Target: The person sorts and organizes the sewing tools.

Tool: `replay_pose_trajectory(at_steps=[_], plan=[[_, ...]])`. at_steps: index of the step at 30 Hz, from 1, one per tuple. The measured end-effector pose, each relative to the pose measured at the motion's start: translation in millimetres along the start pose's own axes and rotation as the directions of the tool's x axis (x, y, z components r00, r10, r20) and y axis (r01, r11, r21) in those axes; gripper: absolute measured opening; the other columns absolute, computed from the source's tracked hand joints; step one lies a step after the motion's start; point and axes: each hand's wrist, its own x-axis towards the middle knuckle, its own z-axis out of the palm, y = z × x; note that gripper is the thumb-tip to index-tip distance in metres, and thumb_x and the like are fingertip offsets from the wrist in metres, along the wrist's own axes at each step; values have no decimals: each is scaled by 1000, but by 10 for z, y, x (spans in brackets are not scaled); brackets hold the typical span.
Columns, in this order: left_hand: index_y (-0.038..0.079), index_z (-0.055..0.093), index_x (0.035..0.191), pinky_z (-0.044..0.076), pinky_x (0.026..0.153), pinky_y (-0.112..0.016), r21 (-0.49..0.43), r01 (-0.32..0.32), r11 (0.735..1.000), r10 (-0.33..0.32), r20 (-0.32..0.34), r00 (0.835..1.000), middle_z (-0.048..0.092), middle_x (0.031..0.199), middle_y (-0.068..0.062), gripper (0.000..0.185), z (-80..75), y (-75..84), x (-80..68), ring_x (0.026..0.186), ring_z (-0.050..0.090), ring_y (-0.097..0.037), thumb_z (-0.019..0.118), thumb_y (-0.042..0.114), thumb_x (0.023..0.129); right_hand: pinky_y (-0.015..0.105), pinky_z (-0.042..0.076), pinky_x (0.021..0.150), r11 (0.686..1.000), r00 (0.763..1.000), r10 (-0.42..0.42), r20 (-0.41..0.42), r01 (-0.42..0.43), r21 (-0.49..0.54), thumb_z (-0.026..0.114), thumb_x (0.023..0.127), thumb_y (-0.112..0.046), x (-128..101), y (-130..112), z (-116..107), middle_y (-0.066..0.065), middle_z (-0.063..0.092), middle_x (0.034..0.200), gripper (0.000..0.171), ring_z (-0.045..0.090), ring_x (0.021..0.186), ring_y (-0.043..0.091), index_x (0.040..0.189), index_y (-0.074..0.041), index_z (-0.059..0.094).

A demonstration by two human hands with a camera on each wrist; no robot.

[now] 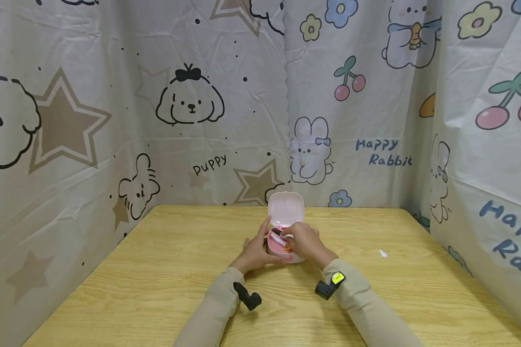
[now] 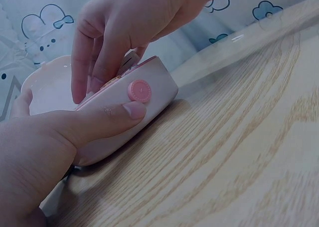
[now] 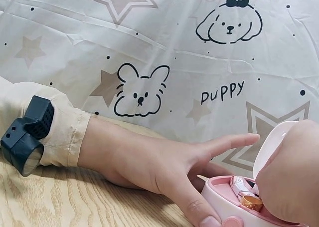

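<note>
A small white and pink box stands on the table with its lid raised at the back. My left hand holds the box from the left side. Its thumb lies along the front wall, by a round pink button. Inside lie a white and pink tube-like piece, a black piece and an orange-gold patterned item. From the right, my right hand reaches in with fingers pointing down; I cannot tell whether its hidden fingertips pinch anything.
A little white piece lies on the wood-grain table, right of the box. Printed curtains stand behind the table and along both sides. Dark cameras are strapped on both wrists, over beige sleeves.
</note>
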Motion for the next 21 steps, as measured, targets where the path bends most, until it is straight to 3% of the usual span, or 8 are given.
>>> replay_pose_trajectory(at_steps=[21], plan=[[27, 4, 168, -1, 114, -75, -2, 1, 1000, -1, -2, 1000, 40, 162, -10, 132, -9, 13, -7, 146, 40, -29, 94, 45, 74, 56, 47, 72, 998, 998, 53, 14, -53, -37, 77, 89, -7, 8, -52, -15, 1, 77, 103, 17, 69, 97, 27, 97, -20, 84]])
